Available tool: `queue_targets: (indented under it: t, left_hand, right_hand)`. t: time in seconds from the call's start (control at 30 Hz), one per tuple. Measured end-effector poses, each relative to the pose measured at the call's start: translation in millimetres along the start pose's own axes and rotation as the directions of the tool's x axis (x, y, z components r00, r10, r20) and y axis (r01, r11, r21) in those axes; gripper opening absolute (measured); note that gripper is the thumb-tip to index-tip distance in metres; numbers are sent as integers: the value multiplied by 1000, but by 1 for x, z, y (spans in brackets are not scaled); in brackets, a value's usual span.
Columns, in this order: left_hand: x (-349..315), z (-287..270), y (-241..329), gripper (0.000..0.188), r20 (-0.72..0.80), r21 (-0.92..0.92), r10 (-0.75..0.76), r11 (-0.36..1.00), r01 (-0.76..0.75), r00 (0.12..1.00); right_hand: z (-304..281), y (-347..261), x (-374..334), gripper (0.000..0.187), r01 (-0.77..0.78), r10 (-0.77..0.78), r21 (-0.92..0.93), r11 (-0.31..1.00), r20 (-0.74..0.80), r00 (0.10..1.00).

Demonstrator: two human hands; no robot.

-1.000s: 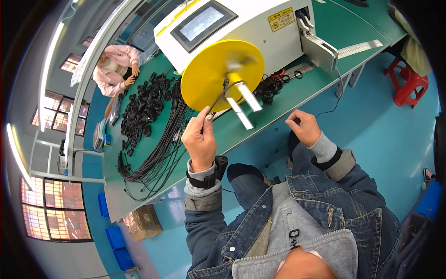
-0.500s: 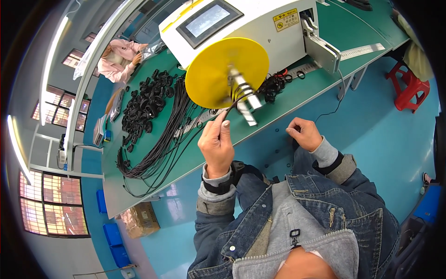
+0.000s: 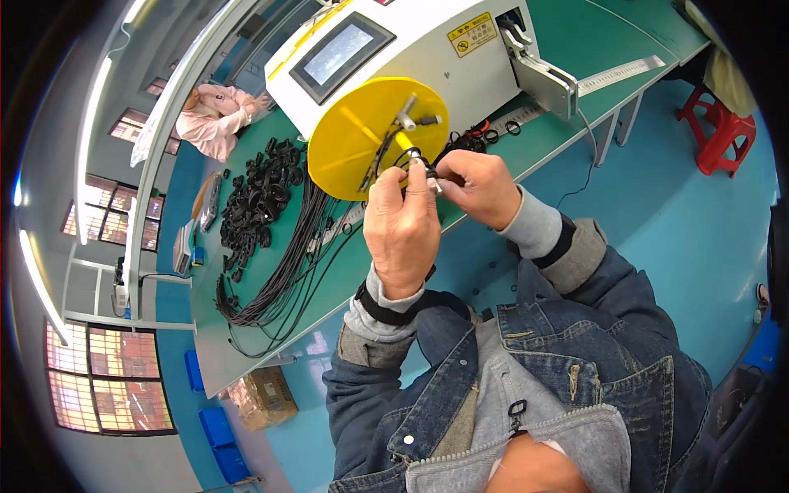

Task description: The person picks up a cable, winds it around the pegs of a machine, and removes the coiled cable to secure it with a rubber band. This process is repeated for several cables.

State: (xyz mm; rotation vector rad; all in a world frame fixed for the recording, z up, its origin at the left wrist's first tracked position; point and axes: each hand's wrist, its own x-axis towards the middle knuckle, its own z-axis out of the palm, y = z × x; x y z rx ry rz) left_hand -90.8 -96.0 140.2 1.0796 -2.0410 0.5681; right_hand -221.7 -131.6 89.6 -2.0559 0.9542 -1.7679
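Observation:
A yellow winding disc (image 3: 341, 140) faces me on the front of a white machine (image 3: 427, 70), with metal prongs (image 3: 406, 115) sticking out from it. Black cable (image 3: 384, 152) is looped about the prongs, and one connector end lies over the disc. My left hand (image 3: 401, 230) is closed, its thumb and fingers pinching the cable at the lower prong. Beside it, my right hand (image 3: 483, 189) is also closed on the cable, fingertips almost touching those of the left. The hands hide most of the wound coil.
On the green table (image 3: 567, 156) lie a bundle of long black cables (image 3: 283, 271) and a heap of coiled cables (image 3: 259, 193). Metal rulers (image 3: 620, 76) run along it. A person in pink (image 3: 212, 123) sits across the table. A red stool (image 3: 719, 135) stands at right.
The disc was spinning, blurred, and now appears still. My right hand has come left and up from beyond the table edge to the prongs. My left hand has moved in to the coil.

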Motion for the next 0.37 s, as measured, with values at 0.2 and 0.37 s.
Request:
queue_targets:
  t: [0.2,0.37]
  left_hand:
    - [2,4,-3,42,144,5,11,1000,-12,990]
    - [7,10,2,67,68,188,-230,959,214,971]
  right_hand:
    - [4,6,-6,15,-77,76,16,997,26,997]
    - [-1,22,9,48,12,-13,-91,996,-5,1000]
